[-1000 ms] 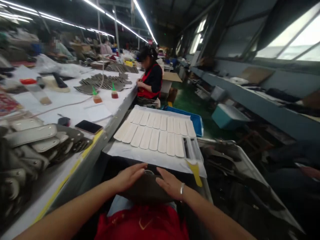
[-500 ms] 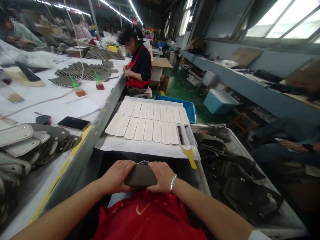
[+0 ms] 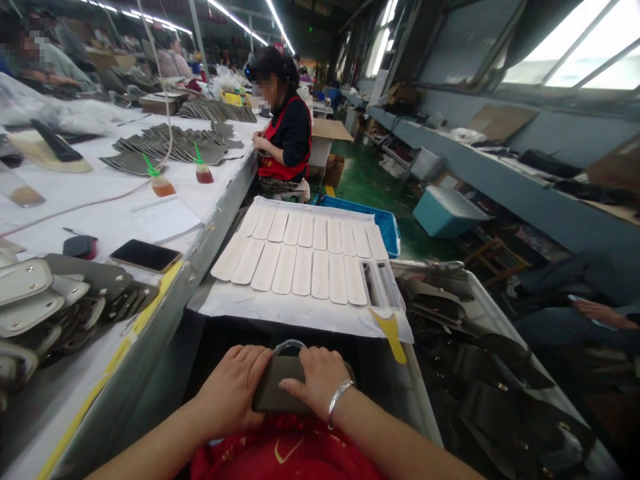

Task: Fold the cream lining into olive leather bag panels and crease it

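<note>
1. Held item: a dark olive leather piece (image 3: pixel 277 393) sits at the person's lap, just in front of the red apron (image 3: pixel 285 453) and below the near edge of the white board (image 3: pixel 300 310).
2. Left hand (image 3: pixel 233 393): fingers wrapped over the piece's left end, grasping it.
3. Right hand (image 3: pixel 313 380): fingers pressed flat over the piece's right part, thumb side toward the body; a silver bangle (image 3: pixel 339 399) is on the wrist.
4. Orientation: the piece's long axis runs left to right across the body; a thin curved loop (image 3: pixel 289 346) rises from its far edge, pointing away from the person.
5. Progress, as judged: the piece looks folded or pressed into shape but remains in hand, not set down. 2 rows of pale strips (image 3: pixel 300 257) lie on the board, with open slots at the right end beside a yellow scraper (image 3: pixel 391 335).
6. Stock: grey pieces (image 3: pixel 60 300) lie fanned on the tabletop (image 3: pixel 115 220) at left; dark pieces fill the bin (image 3: pixel 480 347) at right.
</note>
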Motion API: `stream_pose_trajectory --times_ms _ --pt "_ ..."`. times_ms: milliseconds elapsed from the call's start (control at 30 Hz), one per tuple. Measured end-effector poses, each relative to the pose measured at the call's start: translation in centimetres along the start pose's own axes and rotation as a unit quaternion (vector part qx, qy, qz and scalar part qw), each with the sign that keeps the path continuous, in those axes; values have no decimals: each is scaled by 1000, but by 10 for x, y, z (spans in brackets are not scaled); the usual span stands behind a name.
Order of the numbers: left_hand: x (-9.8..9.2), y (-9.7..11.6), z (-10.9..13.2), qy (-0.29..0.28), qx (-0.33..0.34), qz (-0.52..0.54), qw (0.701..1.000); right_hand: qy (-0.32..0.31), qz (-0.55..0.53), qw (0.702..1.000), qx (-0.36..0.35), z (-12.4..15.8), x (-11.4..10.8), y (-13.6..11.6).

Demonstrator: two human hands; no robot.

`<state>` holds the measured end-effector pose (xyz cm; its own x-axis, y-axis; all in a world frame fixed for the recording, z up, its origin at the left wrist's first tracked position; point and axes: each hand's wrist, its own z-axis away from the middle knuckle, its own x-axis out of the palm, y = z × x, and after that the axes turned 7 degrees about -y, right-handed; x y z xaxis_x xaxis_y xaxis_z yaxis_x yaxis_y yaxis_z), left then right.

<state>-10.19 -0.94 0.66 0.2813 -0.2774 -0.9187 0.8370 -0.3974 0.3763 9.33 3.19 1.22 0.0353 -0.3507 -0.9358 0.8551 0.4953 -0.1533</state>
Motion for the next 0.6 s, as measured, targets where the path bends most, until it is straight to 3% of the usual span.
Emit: stream_pose_trajectory --times_ms 167,267,467,533,600 --pt "2 -7 2 -9 3 -24 1000 -35 -18 999 -31 -29 -2 -29" --pt "7 -8 4 -4 11 -41 999 -25 -26 997 -69 -32 -1 -28" --pt "7 -6 6 2 50 -90 995 9 -5 993 -115 21 9 34" --pt "6 -7 8 7 78 -106 991 10 8 984 -180 42 13 41" --pt "7 -7 11 10 127 -119 985 16 15 971 -239 56 17 32"
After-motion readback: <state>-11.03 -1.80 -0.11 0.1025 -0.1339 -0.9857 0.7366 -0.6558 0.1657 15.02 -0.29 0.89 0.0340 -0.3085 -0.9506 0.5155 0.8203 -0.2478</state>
